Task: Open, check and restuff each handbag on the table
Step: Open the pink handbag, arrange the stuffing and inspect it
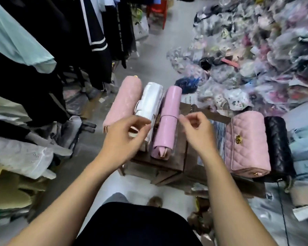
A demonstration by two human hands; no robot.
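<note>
Three handbags stood on end in a tight row on the small wooden counter [180, 155]: a pale pink quilted bag [123, 103], a white bag [151, 100] touching it, and a lilac bag [168, 121] touching that; their bases were hidden behind the hands. The left hand [124, 137] hovered over the lower part of the white bag with fingers curled and thumb near the forefinger; the hand itself covered the spot, so I could not tell whether it gripped anything. The right hand [196, 130] sat just beside the lilac bag, thumb and forefinger tips drawn together; whether they pinched a clear film there was too faint to tell. Further right a pink quilted bag with a gold clasp [247, 144] stood against a black quilted bag [277, 146], whose far side was partly hidden. The heap of plastic-wrapped goods [256, 50] and the hanging clothes [75, 32] were blurred.
</note>
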